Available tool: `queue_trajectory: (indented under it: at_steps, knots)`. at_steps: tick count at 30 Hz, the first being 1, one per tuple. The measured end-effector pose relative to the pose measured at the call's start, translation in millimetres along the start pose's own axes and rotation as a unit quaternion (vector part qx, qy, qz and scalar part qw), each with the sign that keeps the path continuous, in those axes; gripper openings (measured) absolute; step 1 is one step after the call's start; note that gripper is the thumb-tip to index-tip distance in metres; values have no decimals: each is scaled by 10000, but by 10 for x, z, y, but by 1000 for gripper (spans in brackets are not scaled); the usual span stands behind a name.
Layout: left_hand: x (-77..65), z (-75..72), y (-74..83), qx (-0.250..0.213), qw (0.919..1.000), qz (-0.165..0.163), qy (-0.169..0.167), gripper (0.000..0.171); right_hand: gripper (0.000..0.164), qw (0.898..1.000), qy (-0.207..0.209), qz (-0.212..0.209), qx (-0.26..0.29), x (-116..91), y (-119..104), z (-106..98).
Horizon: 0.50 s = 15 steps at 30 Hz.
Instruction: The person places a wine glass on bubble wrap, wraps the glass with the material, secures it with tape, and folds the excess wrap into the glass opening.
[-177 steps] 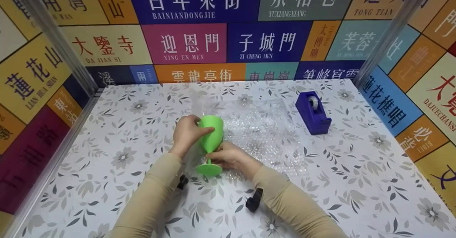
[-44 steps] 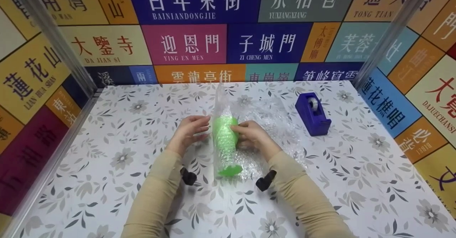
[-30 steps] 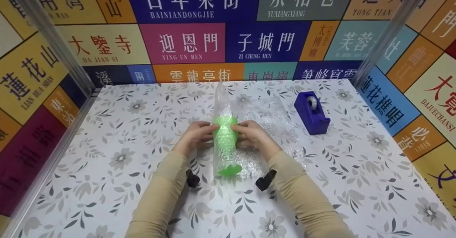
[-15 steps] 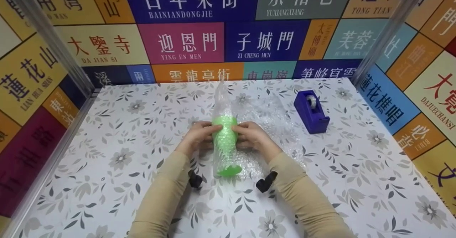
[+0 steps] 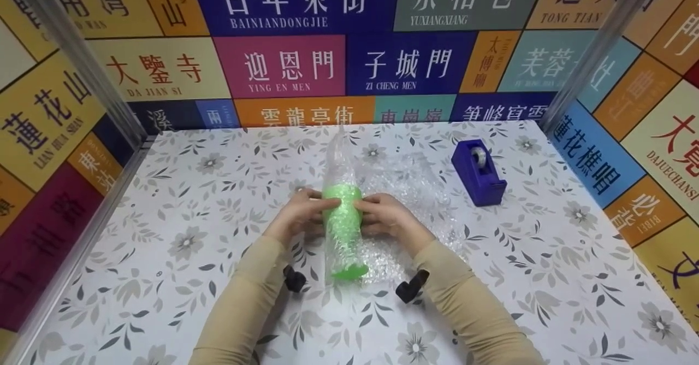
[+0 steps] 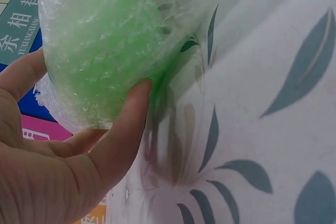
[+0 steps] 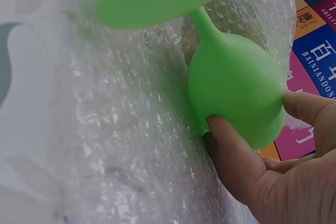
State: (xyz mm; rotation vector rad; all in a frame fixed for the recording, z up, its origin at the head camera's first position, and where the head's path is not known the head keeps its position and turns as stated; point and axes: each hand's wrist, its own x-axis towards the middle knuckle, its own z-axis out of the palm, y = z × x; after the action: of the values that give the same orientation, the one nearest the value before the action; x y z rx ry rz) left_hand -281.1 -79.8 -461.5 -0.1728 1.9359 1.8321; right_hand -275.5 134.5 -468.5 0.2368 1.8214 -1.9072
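A bright green plastic goblet [image 7: 236, 85] lies on a sheet of bubble wrap [image 5: 418, 190], its round foot [image 5: 349, 271] towards the person. One flap of the wrap [image 6: 89, 51] covers the goblet's left side and top. My left hand [image 5: 299, 212] grips the bowl through that flap, thumb on top. On the other side, my right hand [image 5: 396, 217] holds the bare green bowl between thumb and fingers. In the right wrist view the stem and foot are uncovered on that side. Some fingertips are hidden beneath the bowl in the head view.
A purple tape dispenser [image 5: 479, 174] with a roll of clear tape stands at the right rear. Bubble wrap spreads flat to the right of the goblet. The table [image 5: 185, 277] has a leaf-patterned cover, with sign-printed panels [image 5: 284, 64] on three sides.
Earlier both hands held the goblet uncovered. It then lay under a flap of bubble wrap, and my left hand closed in on it. Just now the wrapped goblet shifted slightly towards the person.
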Motion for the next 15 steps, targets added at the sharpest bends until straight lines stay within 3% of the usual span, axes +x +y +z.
queue_trajectory:
  at_steps: [9,15]
  knots:
    - [-19,76,12,135,9996,136,204,75,51,9984,-319,115,447,12,26,-107]
    - [-28,156,35,660,9958,332,549,77,57,9989,-361,32,295,-18,43,-174]
